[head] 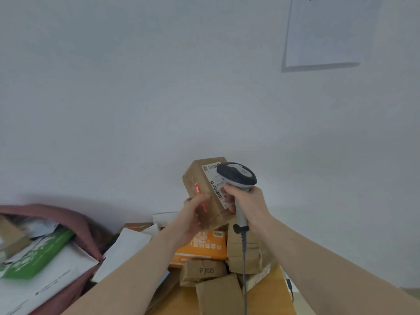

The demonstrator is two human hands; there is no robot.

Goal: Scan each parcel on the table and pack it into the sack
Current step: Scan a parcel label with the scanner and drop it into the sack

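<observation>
The table [268, 298] was of orange-brown wood, its bare top showing only at the lower right of the pile. On it lay a heap of parcels. A brown carton printed "PICO" [205, 270] sat near the front, with a plain brown box [219, 294] just before it. An orange parcel [204, 247] with white lettering lay behind the carton, and a crumpled brown paper package [246, 253] stood to its right. White mailers [123, 248] lay at the left of the heap.
</observation>
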